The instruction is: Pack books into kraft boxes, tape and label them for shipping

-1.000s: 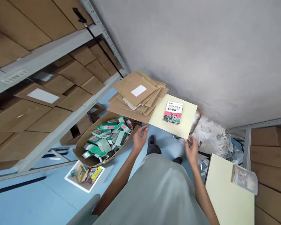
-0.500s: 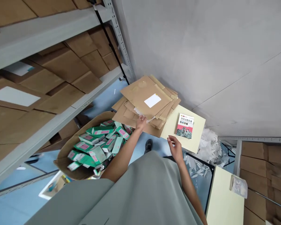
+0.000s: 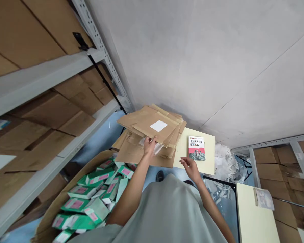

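Note:
My left hand (image 3: 149,145) pinches the near edge of a flattened cardboard piece (image 3: 144,123) at the top of a loose stack, thumb on its upper face. That edge is lifted a little, and whitish paper or film (image 3: 157,148) shows beneath it. A white label (image 3: 158,126) lies on the top cardboard. My right hand (image 3: 190,167) hovers by the near edge of a pale yellow table (image 3: 208,164), fingers loosely bent and holding nothing. Just beyond it lies a book (image 3: 196,147) with a white, pink and dark green cover, on top of at least one more.
A large open carton (image 3: 47,209) of green-and-white boxes (image 3: 91,202) stands at the left. Shelves with brown cartons (image 3: 63,111) rise behind it. White crumpled paper (image 3: 226,162) lies right of the table, near a second table (image 3: 253,212). A grey wall (image 3: 192,60) closes the far side.
My left hand has raised the near edge of the top cardboard, opening a gap in the stack. My right hand stays near the book, fingers still bent. The view has tilted upward.

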Available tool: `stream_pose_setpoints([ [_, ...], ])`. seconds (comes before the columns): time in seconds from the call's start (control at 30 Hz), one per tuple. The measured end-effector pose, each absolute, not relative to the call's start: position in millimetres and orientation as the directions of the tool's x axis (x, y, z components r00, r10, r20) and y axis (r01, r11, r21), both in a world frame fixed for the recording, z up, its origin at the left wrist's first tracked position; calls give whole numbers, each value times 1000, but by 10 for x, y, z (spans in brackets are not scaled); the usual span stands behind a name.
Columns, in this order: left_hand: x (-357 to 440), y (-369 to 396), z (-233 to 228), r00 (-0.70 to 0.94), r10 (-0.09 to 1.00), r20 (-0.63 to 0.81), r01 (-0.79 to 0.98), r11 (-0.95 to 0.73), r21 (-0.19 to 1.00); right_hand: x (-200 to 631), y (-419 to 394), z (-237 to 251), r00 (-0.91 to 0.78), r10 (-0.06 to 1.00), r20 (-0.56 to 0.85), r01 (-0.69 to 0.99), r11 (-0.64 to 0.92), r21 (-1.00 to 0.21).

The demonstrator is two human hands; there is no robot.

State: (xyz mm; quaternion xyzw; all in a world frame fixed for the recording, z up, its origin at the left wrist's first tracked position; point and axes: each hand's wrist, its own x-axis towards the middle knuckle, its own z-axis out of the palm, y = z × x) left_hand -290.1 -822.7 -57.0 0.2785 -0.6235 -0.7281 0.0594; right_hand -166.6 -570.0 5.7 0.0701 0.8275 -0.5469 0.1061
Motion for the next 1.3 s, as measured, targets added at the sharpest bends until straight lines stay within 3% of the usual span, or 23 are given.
stream_pose_setpoints([
  [0.13, -2862, -8245, -70, -931, -310, -191, -132, -202, 971, -1901, -5540, 378, -988, 73, -134, 151, 364, -919],
  [0.3, -2735, -7892, 630, -999, 6, -41, -41, -100, 994, -1826, -4971, 665, -965, 258, -41, 124, 316, -941],
  [0.47, -2612, -7179, 998, -924, 381, 34, 61, 59, 996, -1196, -4221, 675, -837, 547, -29, 197, 251, -948],
  [0.6, -2468, -6433, 1053, -800, 596, 68, 207, 168, 964, -366, -3602, 600, -632, 774, -23, 270, 192, -944],
  [0.77, -2137, -5273, 1130, -666, 739, 105, 358, 193, 913, 855, -2844, 486, -317, 948, -21, 223, 53, -973],
  [1.0, -1412, -3544, 1245, -264, 964, -7, 611, 173, 772, 2493, -1928, 349, 19, 999, -45, 177, -48, -983],
  [1.13, -831, -2545, 1218, 71, 997, 35, 746, -76, 662, 3227, -1591, 281, 138, 989, -60, 189, -85, -978],
  [1.3, -152, -1541, 1088, 384, 920, 75, 773, -365, 519, 3736, -1350, 167, 285, 944, -167, 184, -225, -957],
])
